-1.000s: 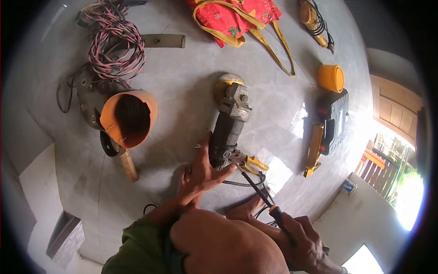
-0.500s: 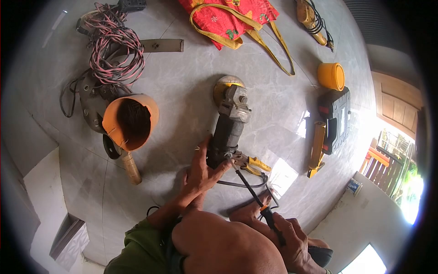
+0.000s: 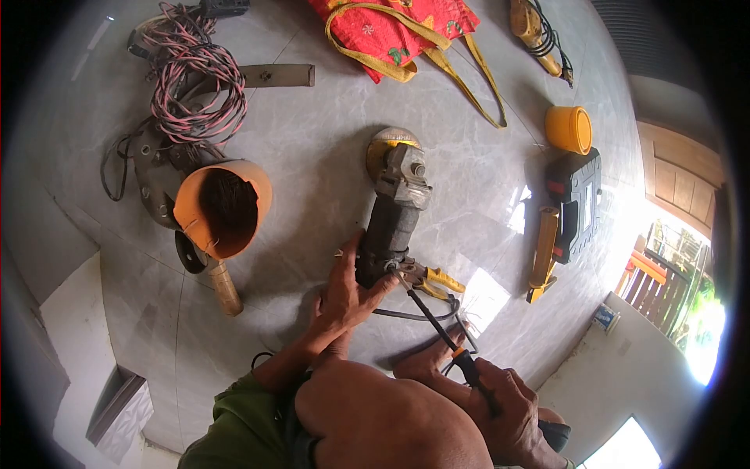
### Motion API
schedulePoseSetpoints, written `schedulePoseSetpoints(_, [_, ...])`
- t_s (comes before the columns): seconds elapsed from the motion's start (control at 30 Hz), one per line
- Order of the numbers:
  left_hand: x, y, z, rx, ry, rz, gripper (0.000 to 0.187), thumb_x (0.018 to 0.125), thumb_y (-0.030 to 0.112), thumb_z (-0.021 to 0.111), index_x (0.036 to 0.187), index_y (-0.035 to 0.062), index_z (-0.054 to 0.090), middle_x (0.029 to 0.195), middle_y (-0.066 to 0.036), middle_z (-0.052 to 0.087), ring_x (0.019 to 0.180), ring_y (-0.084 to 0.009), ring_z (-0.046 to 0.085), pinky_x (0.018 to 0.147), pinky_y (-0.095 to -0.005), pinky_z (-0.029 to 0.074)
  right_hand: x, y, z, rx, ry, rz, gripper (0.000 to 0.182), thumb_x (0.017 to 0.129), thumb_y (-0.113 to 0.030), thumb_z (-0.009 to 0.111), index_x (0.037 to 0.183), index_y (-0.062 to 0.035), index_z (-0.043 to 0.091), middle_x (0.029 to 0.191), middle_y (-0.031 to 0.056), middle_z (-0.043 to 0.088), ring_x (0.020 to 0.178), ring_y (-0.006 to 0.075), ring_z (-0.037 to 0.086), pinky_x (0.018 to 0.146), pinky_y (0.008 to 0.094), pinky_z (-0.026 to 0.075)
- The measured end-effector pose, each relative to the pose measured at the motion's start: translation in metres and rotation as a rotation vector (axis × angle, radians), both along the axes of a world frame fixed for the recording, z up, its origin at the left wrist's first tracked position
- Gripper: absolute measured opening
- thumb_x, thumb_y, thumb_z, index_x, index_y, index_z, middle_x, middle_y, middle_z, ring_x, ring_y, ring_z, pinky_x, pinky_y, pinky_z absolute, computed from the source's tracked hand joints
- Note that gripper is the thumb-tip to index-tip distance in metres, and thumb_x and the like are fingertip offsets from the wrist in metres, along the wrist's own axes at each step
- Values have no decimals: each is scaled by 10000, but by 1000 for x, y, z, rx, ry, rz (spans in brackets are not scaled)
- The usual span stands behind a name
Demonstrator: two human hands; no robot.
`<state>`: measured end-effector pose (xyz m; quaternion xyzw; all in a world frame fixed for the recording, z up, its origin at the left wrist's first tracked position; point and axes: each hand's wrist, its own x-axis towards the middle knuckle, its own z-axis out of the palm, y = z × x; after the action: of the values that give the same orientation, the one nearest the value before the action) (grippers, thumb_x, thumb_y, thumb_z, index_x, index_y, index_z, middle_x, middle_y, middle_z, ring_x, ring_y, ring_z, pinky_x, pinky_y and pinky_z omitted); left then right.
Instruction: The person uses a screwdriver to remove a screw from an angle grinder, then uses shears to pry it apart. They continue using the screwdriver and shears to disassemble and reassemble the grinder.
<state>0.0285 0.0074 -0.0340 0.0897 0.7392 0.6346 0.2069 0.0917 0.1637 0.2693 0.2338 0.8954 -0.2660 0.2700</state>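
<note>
An angle grinder (image 3: pixel 389 230) lies on the tiled floor, its yellow-rimmed disc end pointing away from me. My left hand (image 3: pixel 344 293) is closed around the rear end of its body, with the thumb beside the screwdriver's tip. In my right hand (image 3: pixel 508 406) is a long screwdriver (image 3: pixel 428 314) with a black and orange handle. Its slanted shaft meets the grinder's rear end; the exact contact of the tip is too small to tell. Yellow-handled pliers (image 3: pixel 439 280) lie against the grinder's right side, near a dark cable (image 3: pixel 414 315).
To the left are an orange container (image 3: pixel 262 195), a wooden-handled tool (image 3: pixel 225 288) and a coiled pink-black cable (image 3: pixel 168 102). A red bag (image 3: pixel 383 39) lies ahead. On the right stand a yellow tub (image 3: pixel 568 130), a black case (image 3: pixel 580 207) and a yellow tool (image 3: pixel 543 258).
My right hand and the screwdriver's handle have shifted slightly to the right, and the hand appears turned a little. My left hand and the grinder have barely moved.
</note>
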Motion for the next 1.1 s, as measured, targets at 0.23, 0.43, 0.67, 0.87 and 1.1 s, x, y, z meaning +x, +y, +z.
schedulePoseSetpoints(0.23, [0,1,3,-48,21,-10,846,808,287,809,1453,-38,367,1234,-265,589,1118,-379,603,991,-468,466,-24,-2,7,36,-61,90,522,754,-144,883,1190,12,643,888,165,677,760,261,685,622,360,547])
schedulePoseSetpoints(0.43, [-1,8,9,-124,138,9,812,829,249,806,1444,-28,354,1209,-273,564,1034,-394,606,922,-488,487,-34,-5,4,32,-66,255,513,753,-146,883,1179,16,645,882,165,677,756,264,685,626,365,549])
schedulePoseSetpoints(0.67, [5,10,1,-138,177,15,824,838,272,802,1452,-18,337,1229,-280,551,1021,-410,607,893,-497,501,-38,-4,-1,24,-14,224,504,752,-148,882,1166,19,648,875,165,678,751,266,685,631,370,551])
schedulePoseSetpoints(0.87, [7,11,-2,-110,132,8,814,847,280,784,1456,-12,331,1191,-258,587,997,-389,632,873,-491,514,-34,0,-1,29,44,96,497,752,-150,881,1156,22,649,869,164,678,747,268,685,634,374,553])
schedulePoseSetpoints(1.1, [8,10,-2,-118,149,8,825,859,296,777,1468,-16,317,1197,-261,586,1013,-393,634,885,-492,512,-34,-2,2,-40,1,-177,326,835,-81,706,1133,39,651,830,156,676,729,223,670,640,344,526])
